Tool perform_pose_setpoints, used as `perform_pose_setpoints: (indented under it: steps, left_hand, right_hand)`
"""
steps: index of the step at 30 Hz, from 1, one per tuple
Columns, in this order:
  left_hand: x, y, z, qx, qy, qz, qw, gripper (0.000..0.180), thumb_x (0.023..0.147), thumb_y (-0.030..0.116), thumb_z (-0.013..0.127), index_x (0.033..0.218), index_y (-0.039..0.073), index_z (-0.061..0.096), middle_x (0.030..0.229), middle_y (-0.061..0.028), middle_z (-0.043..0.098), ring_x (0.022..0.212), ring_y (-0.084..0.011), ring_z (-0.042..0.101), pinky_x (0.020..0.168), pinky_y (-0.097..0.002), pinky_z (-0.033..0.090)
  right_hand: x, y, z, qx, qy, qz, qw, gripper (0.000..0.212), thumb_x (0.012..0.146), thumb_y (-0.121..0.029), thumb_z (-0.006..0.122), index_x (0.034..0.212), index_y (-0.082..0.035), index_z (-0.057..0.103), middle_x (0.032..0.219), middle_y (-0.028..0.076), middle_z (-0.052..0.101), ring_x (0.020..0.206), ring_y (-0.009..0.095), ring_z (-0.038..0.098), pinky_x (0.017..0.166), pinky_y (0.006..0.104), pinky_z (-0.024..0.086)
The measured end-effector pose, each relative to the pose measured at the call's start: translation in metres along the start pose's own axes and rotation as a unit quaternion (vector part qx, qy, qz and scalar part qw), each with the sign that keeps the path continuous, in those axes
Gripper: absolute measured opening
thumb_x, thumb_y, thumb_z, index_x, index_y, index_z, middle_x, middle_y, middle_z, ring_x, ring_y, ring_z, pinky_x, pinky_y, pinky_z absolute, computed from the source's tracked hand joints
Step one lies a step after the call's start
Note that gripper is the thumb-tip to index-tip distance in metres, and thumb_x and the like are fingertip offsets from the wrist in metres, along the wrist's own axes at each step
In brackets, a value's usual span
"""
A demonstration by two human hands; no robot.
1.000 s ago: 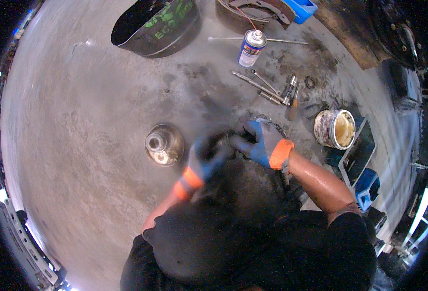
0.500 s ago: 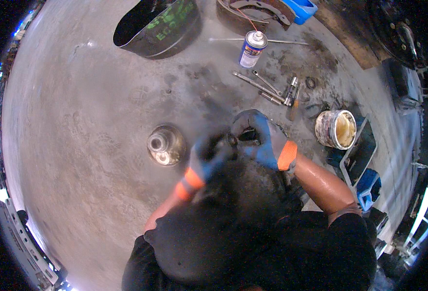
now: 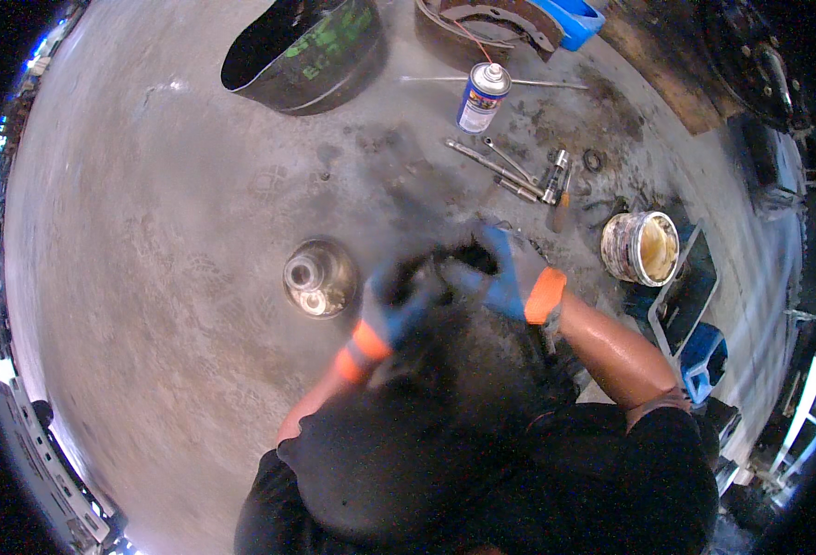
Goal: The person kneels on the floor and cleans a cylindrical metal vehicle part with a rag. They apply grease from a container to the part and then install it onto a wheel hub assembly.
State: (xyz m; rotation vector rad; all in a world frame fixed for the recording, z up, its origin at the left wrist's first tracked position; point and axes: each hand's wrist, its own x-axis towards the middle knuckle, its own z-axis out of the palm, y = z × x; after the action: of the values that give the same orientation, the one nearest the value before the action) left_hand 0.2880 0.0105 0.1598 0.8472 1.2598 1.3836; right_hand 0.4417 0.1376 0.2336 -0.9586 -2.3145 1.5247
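Observation:
My left hand (image 3: 396, 303), in a grey-blue glove with an orange cuff, is curled at the middle in front of my body. Facing it, my right hand (image 3: 516, 271) wears a matching glove, its fingers bent inward around something dark. A dark smear and blur cover the space between the hands, so what they hold cannot be made out. Left of my left hand, a shiny round metal piece (image 3: 302, 272) and a smaller pale ring (image 3: 315, 302) sit together in what looks like a shallow round dish (image 3: 341, 264) on the floor.
Beyond my hands stand a spray can (image 3: 483, 100), a dark cut-open drum (image 3: 334, 60) and curved brake shoes (image 3: 510, 20). Ratchet and wrench tools (image 3: 519, 180) lie nearer. At right are a tub of cream-coloured paste (image 3: 644, 248), a metal bracket (image 3: 690, 287) and a blue container (image 3: 704, 356).
My right hand's fingers have shifted and its dark upper fingers show less above the thing it holds. My left hand stays nearly in place. The view has shifted very slightly.

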Motion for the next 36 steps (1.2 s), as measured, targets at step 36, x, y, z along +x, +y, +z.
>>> perform_pose_setpoints:
  steps: [36]
  left_hand:
    - [-0.003, -0.018, 0.0, 0.043, 0.013, -0.062, 0.997, 0.041, 0.087, 0.007, 0.068, 0.126, 0.003, 0.056, 0.109, -0.0116, 0.067, 0.093, -0.0227, 0.067, 0.08, -0.0346, 0.055]
  right_hand:
    - [0.008, 0.097, 0.035, -0.053, 0.023, 0.1, 0.993, 0.032, 0.095, -0.022, 0.058, 0.119, 0.0, 0.062, 0.112, 0.013, 0.069, 0.1, 0.021, 0.062, 0.09, 0.0371, 0.05]
